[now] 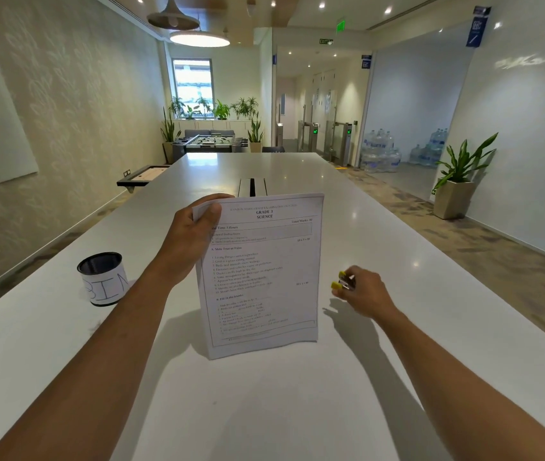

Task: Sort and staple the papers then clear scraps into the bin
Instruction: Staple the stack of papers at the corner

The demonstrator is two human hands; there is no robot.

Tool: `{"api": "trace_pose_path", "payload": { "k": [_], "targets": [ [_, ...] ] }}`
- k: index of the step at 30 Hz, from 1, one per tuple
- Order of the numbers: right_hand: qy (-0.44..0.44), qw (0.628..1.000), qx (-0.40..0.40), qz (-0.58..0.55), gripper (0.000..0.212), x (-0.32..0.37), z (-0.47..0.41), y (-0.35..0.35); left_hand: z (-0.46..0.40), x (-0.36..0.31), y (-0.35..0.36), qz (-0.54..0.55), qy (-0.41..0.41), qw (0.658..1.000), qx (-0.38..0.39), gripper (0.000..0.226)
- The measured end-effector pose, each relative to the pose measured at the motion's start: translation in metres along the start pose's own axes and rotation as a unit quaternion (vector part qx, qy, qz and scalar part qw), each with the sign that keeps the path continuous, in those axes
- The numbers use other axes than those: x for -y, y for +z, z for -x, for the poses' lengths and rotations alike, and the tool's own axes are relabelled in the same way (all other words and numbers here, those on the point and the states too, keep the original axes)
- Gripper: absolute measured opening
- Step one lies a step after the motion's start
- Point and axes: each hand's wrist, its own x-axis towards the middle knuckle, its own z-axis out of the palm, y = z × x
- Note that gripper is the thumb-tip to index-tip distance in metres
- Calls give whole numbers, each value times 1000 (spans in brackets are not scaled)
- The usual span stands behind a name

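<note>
Head view
Forearms: both are seen reaching forward from the bottom edge over the white table.
Left hand: closed on the top left corner of the papers, thumb on the printed face, fingers curled behind.
Papers: held upright, the bottom edge resting on or just above the table in the middle; which of the two cannot be told. The front sheet is headed "GRADE 3 SCIENCE". More than one sheet is seen at the top left corner.
Right hand: closed around a small stapler with yellow ends, just right of the papers and low over the table; contact with the table cannot be told.
Bin: a dark round can wrapped in white paper lettered "BIN", standing upright on the table left of the left forearm, apart from it.
Table slot: a dark cable opening is seen behind the papers.
Potted plant: stands on the floor at the right.
</note>
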Motion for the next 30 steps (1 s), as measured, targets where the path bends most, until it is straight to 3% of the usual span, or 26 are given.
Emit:
{"api": "trace_pose_path", "payload": {
  "k": [15, 20, 21, 23, 24, 26, 28, 30],
  "targets": [
    [22, 995, 40, 86, 40, -30, 26, 42, 0, 0, 7, 39, 6, 999, 16, 29],
    [-1, 994, 24, 110, 13, -13, 20, 32, -3, 4, 8, 77, 16, 997, 24, 25],
    [-21, 996, 15, 84, 6, -4, 16, 27, -4, 4, 8, 85, 14, 996, 17, 24],
    [-53, 998, 0, -37, 31, 21, 13, 17, -8, 8, 8, 100, 10, 995, -1, 24],
    [-57, 986, 7, -155, 36, 34, 13, 9, -9, 10, 8, 107, 7, 994, -14, 24],
    [-67, 928, 88, -356, 29, 56, 14, -4, -12, 13, 11, 112, 9, 993, -32, 23],
    [-63, 885, 199, -415, 26, 65, 11, -8, -14, 16, 16, 126, 13, 991, -42, 20],
    [-43, 881, 262, -392, 20, 68, 6, -4, -14, 18, 22, 145, -3, 987, -62, 20]
  ]
}}
